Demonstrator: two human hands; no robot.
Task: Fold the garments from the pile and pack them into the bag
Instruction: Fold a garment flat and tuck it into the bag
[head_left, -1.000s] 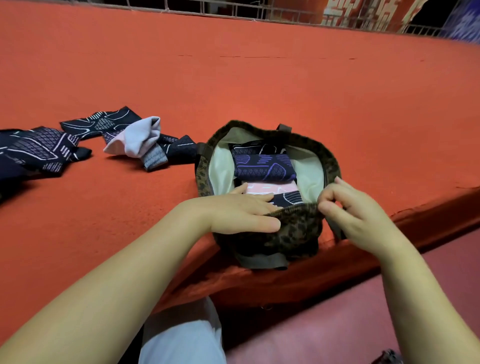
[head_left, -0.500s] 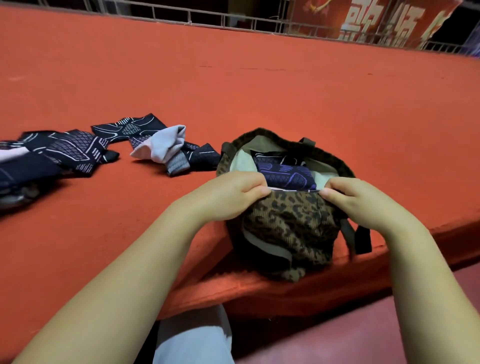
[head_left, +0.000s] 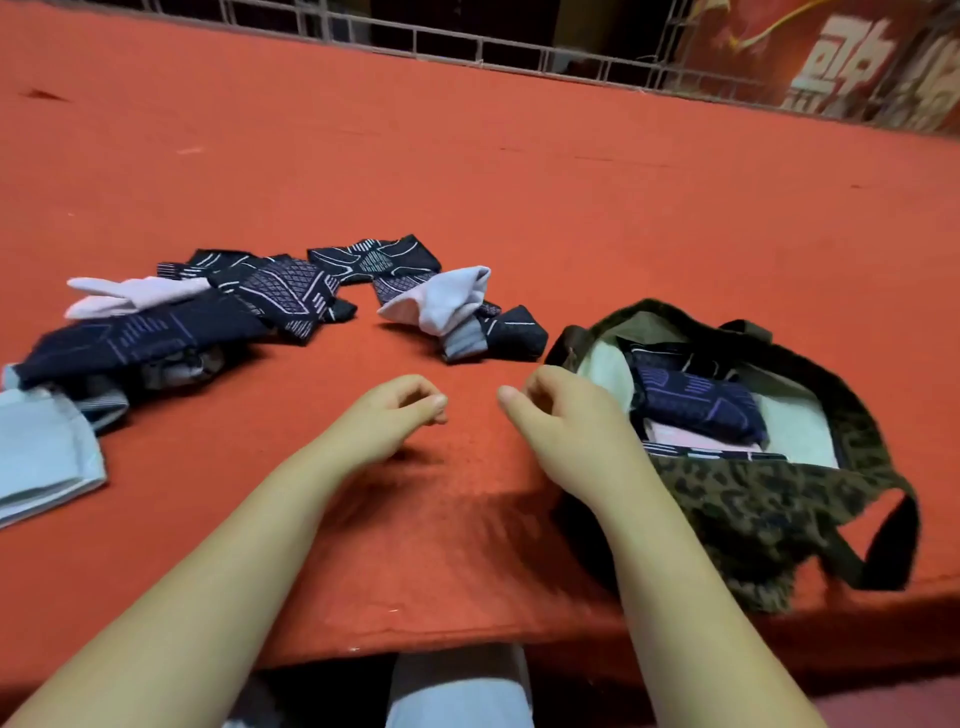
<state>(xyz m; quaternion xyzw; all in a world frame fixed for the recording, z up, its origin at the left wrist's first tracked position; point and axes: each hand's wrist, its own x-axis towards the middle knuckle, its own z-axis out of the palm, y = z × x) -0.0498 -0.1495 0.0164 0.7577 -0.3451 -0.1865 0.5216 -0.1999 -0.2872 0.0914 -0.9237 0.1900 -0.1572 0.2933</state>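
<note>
While the leopard-print bag (head_left: 769, 499) sits at the near edge of the red table (head_left: 519, 182), at about four o'clock in the head view, its mouth gapes toward the person, probably so that folded pieces can be dropped in flat. Inside it, one dark folded garment with purple lines (head_left: 696, 405) lies on top of a pale pink one (head_left: 670, 434), and a striped edge shows beneath; that makes at least three pieces packed, though deeper layers are hidden. One dark strap (head_left: 893, 545) loops off the bag at five o'clock.

Both hands hover over bare cloth near the middle, apart from each other and touching nothing. The left hand (head_left: 395, 415) has its fingers loosely curled and empty; the right hand (head_left: 561, 410), just beside the bag's rim, is likewise loosely curled and holds nothing. By their placing, I judge they are free to reach for another piece.

The unfolded pile (head_left: 249, 301) spreads from nine to eleven o'clock. A smaller bundle (head_left: 457, 312) lies at twelve o'clock, a white sock-like piece over dark patterned cloth. In the pile I count roughly three dark patterned pieces, one white piece (head_left: 135, 296), and one pale blue garment (head_left: 41, 457) at the left edge; overlaps make an exact count uncertain.
</note>
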